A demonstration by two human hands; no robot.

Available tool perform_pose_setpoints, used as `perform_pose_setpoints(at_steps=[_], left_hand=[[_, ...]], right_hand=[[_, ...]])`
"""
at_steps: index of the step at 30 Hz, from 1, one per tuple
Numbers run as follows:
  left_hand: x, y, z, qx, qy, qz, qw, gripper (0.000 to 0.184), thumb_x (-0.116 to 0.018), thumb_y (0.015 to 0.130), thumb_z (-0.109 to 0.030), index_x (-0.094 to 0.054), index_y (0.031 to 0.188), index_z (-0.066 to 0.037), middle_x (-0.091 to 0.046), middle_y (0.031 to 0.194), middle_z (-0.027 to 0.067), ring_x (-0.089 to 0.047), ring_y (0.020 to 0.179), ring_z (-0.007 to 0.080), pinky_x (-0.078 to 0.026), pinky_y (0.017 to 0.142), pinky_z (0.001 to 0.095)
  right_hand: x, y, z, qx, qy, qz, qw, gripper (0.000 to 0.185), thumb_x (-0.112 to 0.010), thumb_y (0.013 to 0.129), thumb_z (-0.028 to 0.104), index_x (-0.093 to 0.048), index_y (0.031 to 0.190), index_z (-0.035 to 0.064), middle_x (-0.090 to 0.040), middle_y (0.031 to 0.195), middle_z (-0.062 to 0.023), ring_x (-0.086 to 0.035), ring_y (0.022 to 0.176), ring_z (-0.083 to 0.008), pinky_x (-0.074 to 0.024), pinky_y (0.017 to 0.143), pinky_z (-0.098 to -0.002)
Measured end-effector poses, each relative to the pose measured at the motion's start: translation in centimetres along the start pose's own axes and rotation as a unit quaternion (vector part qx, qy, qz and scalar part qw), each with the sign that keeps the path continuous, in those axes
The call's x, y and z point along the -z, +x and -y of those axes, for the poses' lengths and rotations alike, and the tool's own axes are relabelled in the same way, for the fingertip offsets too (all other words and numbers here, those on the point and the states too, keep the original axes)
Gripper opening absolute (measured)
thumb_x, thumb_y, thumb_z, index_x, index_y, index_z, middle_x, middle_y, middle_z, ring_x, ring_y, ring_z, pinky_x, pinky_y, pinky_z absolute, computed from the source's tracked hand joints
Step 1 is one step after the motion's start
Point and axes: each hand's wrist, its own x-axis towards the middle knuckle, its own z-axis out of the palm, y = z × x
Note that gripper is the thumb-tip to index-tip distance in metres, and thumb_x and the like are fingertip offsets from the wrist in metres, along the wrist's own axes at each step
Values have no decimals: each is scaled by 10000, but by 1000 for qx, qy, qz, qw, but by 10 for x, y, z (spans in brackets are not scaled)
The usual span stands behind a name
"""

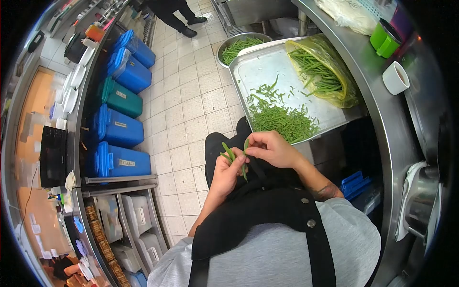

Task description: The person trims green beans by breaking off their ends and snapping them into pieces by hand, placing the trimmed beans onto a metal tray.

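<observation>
Green beans [227, 150], partly hidden, are grasped by fingers of the left hand [226, 173]; those of the right hand [271, 149] pinch one, partly obscuring the near left corner of the tray [263, 67].

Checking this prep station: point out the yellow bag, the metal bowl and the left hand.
Yellow bag [341, 63], head view: plastic side.
Metal bowl [219, 52], head view: left rim.
Left hand [226, 174], head view: thumb base.
</observation>
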Motion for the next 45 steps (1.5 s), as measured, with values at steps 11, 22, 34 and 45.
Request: perform_pose_setpoints(at_steps=[11,22,34,45], left_hand=[[-4,-4,3,-53,159,-1,986,218,-446,976,-179,-546,864,-21,-480,665,-13,-389,564,38,-330,521,206],[5,-4,-9,19,-218,185,958,291,-443,970,-269,-443,757,-71,-371,597,-13,-323,497,82,-285,484,242],[10,9,-15,-129,-168,-67,975,136,-501,962,-205,-499,916,-77,-480,791,23,-350,541,64,-314,497,223],[0,11,-2,-257,-44,-113,959,76,-546,911,-31,-475,937,-30,-492,873,74,-385,587,53,-338,511,213]], right_hand=[[6,-1,4,35,13,44,998,33,-601,815,37,-587,819,7,-618,736,-12,-545,661,-43,-443,600,-209],[10,0,9,83,-50,25,995,46,-608,729,32,-567,732,12,-554,664,-9,-505,599,-72,-428,576,-229],[12,1,1,-13,244,-5,970,32,-519,853,9,-540,874,0,-610,818,-76,-599,658,-111,-495,619,-233],[-30,4,-17,-61,232,13,971,136,-568,900,89,-613,931,-36,-624,786,-64,-588,649,-94,-490,609,-216]])
